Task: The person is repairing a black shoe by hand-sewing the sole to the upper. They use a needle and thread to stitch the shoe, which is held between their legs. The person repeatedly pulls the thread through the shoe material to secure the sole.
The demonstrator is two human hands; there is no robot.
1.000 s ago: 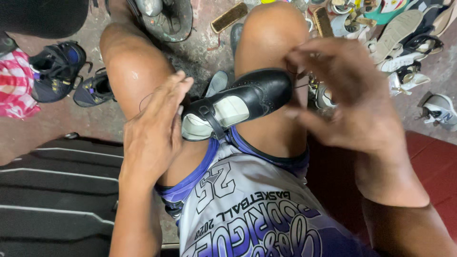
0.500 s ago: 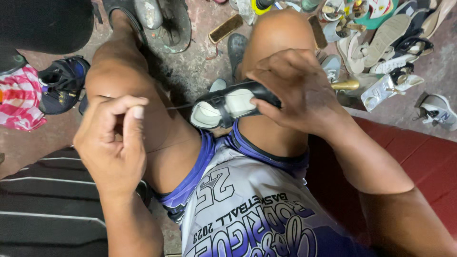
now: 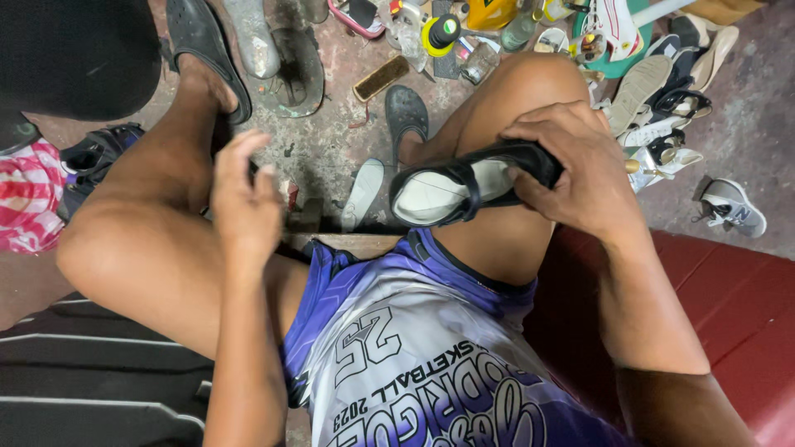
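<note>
A black strap shoe [image 3: 464, 186] with a white insole rests against my right knee, its opening turned toward me. My right hand [image 3: 580, 170] grips it around the toe end, fingers wrapped over the upper. My left hand [image 3: 244, 207] hovers above my left thigh, well left of the shoe and apart from it. Its fingers are loosely curled with the back of the hand facing me. Whether it pinches anything thin is hidden. I sit in purple and grey shorts [image 3: 397, 348].
Many loose shoes and soles [image 3: 662, 108] lie piled on the concrete floor at the upper right, with a grey sneaker [image 3: 733, 207] further right. A brush [image 3: 381, 77] and small containers [image 3: 441, 33] lie ahead. A pink striped bag [image 3: 29, 207] is at the left, a red seat [image 3: 729, 298] under me.
My left hand left the shoe, pulled away to the left and now sits higher over the thigh. My right hand has turned the shoe and holds it alone.
</note>
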